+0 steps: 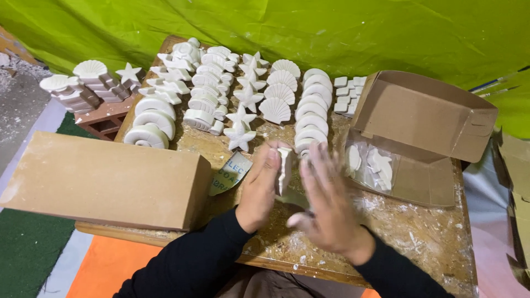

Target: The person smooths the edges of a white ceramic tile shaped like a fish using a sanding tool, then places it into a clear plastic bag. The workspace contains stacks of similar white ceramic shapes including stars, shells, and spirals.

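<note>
**Left hand holds white plaster piece upright, right hand blurred beside it**

Centre of frame, just below middle: left hand (pixel 259 185) grips a small white plaster piece (pixel 285 170) between thumb and fingers, closed on it. Piece stands on end, long axis near vertical in the picture, top tipped slightly toward the upper right; lower end sits by the palm. Exact shape hard to tell, flat slab-like.

Right hand (pixel 328 207) is just right of the piece, fingers spread and motion-blurred; something thin and dark shows under it near the piece's lower end, can't tell what it is or whether the hand grips it.

Both hands are over a worn wooden table (pixel 419 237) dusted with white chips. Above the hands, upper centre: rows of white casts (pixel 276 94), starfish, scallop shells, arches, packed close, the nearest starfish and arches right behind the fingertips. Left of frame: long closed cardboard box (pixel 105 179) lying flat, close to the left wrist, a printed paper scrap (pixel 229 172) tucked beside it. Right: open cardboard box (pixel 419 127) with a clear plastic bag of casts (pixel 371 165), near the right fingers. Upper left: more casts stacked on a brick (pixel 107 118). Green tarp (pixel 331 27) behind.
</note>
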